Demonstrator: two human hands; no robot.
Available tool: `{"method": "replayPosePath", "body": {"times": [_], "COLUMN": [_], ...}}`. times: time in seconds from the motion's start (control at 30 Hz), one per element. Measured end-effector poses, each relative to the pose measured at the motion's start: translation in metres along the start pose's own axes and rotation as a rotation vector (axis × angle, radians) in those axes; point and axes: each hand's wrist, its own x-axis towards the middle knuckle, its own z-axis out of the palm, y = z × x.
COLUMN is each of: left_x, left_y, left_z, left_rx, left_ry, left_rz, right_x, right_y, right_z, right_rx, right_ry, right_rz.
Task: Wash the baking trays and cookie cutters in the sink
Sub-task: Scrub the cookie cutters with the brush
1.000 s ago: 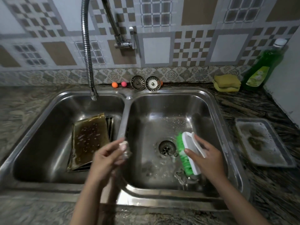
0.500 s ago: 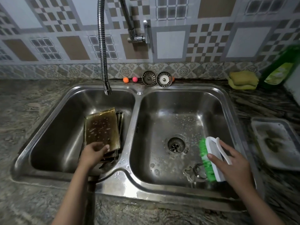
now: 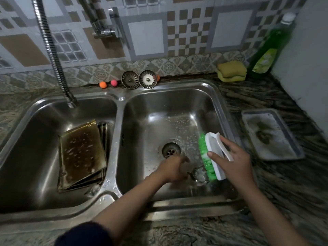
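Observation:
A stack of dark, greasy baking trays leans in the left basin of the steel double sink. A metal cookie cutter lies on the floor of the right basin, near the drain. My left hand reaches down into the right basin just left of that cutter; it is blurred and its fingers do not show clearly. My right hand grips a white scrub brush with green bristles, held on edge above the cutter.
Another tray with soapy residue rests on the stone counter to the right of the sink. A flexible faucet hose hangs over the left basin. Sponges, a green soap bottle and two strainers line the back edge.
My left hand went from the divider into the left basin by the trays, then crossed into the right basin beside the cutter. The brush hand stayed roughly in place.

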Motion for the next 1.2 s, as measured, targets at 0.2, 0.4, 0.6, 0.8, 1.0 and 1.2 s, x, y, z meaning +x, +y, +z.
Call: {"method": "replayPosePath", "body": {"times": [0.2, 0.4, 0.6, 0.8, 1.0, 1.2], "left_x": [0.049, 0.066, 0.060, 0.035, 0.015, 0.003], "left_y": [0.007, 0.010, 0.021, 0.043, 0.061, 0.061], "left_z": [0.045, 0.061, 0.046, 0.011, 0.000, -0.002], "left_rx": [0.271, 0.366, 0.036, -0.545, -0.970, -1.111], "left_ry": [-0.137, -0.123, -0.010, 0.171, 0.131, 0.145], "left_rz": [0.155, 0.211, 0.232, 0.129, 0.026, -0.107], "right_x": [0.000, 0.006, 0.023, 0.071, 0.095, 0.095], "right_y": [-0.007, -0.024, -0.042, -0.046, -0.012, -0.009], "right_z": [-0.018, -0.037, -0.076, -0.126, -0.122, -0.123], "right_rx": [0.030, 0.053, -0.023, -0.244, -0.484, -0.505], "right_ry": [0.056, 0.131, 0.210, 0.262, 0.170, 0.157], "right_rz": [-0.015, -0.057, -0.162, -0.135, -0.022, -0.007]}}
